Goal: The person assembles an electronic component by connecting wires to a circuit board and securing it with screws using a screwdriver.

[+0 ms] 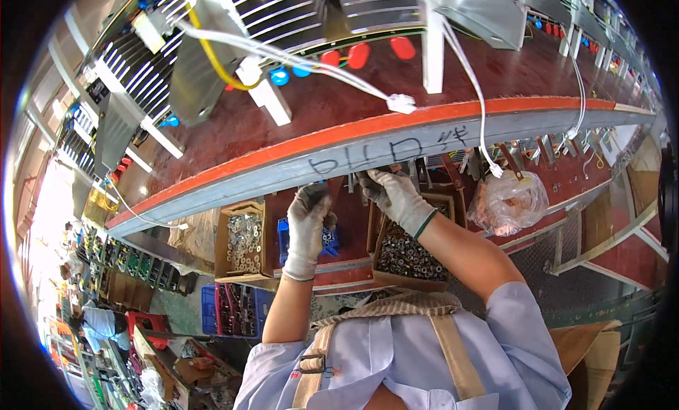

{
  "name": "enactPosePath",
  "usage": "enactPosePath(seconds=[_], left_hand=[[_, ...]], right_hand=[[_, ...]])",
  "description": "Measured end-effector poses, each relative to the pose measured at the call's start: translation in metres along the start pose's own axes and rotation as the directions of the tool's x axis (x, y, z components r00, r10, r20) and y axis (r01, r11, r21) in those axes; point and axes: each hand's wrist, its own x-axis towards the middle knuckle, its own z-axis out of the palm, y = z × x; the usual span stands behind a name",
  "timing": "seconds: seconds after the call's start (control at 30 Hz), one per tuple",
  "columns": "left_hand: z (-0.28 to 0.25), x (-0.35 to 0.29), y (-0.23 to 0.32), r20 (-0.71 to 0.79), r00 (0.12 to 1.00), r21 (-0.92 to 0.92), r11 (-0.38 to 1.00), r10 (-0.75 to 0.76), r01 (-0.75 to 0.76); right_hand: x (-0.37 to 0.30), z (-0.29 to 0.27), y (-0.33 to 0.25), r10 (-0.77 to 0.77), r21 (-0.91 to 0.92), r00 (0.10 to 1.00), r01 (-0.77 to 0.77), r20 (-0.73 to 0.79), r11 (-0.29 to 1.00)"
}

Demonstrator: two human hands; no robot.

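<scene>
White work gloves with darkened fingers cover both of my hands, which are under the grey front rail (pixel 240 180) of the upper shelf. My left hand (pixel 308 223) is closed, its fingers curled above a small blue bin (pixel 283 240) of metal parts; what they hold is too small to make out. To its right, my right hand (pixel 397 199) has its fingers bent together at the rail's lower edge, beside hanging metal strips. Its fingertips are partly hidden, and I cannot make out what is in them. Below this hand stands a cardboard box of small metal fasteners (pixel 410 258).
Left of the blue bin is a cardboard box of washers (pixel 245 244). A clear plastic bag of copper-coloured parts (pixel 509 203) lies at the right. Finned metal assemblies with dangling white cables (pixel 311 65) stand on the red shelf. A person (pixel 102 325) is at far left.
</scene>
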Motion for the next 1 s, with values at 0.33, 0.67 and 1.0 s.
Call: enactPosePath(seconds=[0.33,0.67,1.0], left_hand=[[-0.008,-0.001,-0.001,0.047,0.995,0.031,0.995,-0.091,0.090],[-0.006,0.015,-0.018,0.126,0.990,0.076,0.996,-0.059,0.049],[0.016,0.084,-0.058,0.280,0.711,0.751,0.315,0.645,-0.580]], right_hand=[[0.005,0.001,0.002,-0.039,0.179,0.998,0.029,0.054,0.983],[0.000,-0.007,-0.015,-0.016,0.071,0.987,0.004,0.162,0.997],[-0.001,-0.009,-0.019,0.035,0.279,0.971,-0.102,0.235,0.955]])
